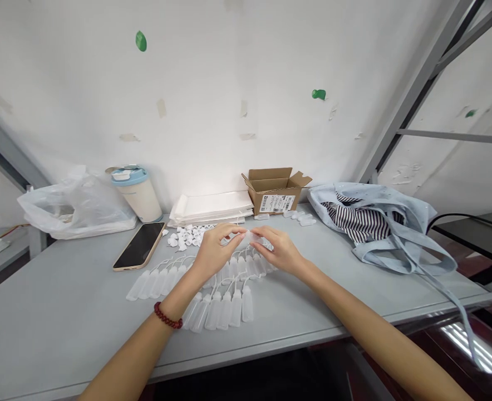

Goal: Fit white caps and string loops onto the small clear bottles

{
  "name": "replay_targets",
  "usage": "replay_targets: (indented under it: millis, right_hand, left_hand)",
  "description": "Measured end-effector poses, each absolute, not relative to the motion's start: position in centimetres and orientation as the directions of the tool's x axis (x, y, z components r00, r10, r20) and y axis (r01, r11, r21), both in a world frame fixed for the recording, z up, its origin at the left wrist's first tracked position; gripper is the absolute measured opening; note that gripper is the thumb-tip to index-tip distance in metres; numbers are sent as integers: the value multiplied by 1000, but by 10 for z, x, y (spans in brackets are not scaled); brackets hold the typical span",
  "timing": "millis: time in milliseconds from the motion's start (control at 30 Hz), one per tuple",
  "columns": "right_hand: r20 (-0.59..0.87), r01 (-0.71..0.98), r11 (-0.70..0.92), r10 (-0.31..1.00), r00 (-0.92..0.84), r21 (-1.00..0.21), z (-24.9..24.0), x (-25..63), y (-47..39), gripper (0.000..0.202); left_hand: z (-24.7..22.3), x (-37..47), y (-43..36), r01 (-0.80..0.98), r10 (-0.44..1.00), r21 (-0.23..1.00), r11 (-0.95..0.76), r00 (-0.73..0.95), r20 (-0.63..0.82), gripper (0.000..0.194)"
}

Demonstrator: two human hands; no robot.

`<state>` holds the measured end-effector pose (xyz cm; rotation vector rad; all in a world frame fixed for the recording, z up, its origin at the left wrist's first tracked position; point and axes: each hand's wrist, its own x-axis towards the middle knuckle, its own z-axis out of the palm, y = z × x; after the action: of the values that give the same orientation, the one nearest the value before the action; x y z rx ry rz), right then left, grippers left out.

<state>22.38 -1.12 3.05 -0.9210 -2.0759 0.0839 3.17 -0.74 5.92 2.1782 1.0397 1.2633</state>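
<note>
Now pinching a small translucent piece (249, 236) between left hand (212, 253) and right hand (285, 253), fingertips closed on either side, neither hand clearly nearer. Can't make out its long axis behind the fingers. See slim bottles (225, 312) just this side of the grip, white caps (190, 236) past the left, cardboard box (277, 204) beyond.
</note>
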Motion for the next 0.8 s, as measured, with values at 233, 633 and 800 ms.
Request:
replay_targets:
  millis: [233, 633, 800]
  right_hand:
    - [766, 588, 778, 512, -390, -220, 23, 222, -10, 40]
    - [741, 546, 804, 512, -435, -236, 32, 220, -16, 36]
    - [748, 556, 794, 521, -410, -248, 31, 220, -17, 29]
  left_hand:
    - [60, 30, -8, 399, 779, 670, -627, 297, 553, 14]
    - [66, 31, -10, 412, 829, 720, -559, 308, 467, 22]
    - [66, 30, -10, 423, 839, 726, -542, 323, 438, 22]
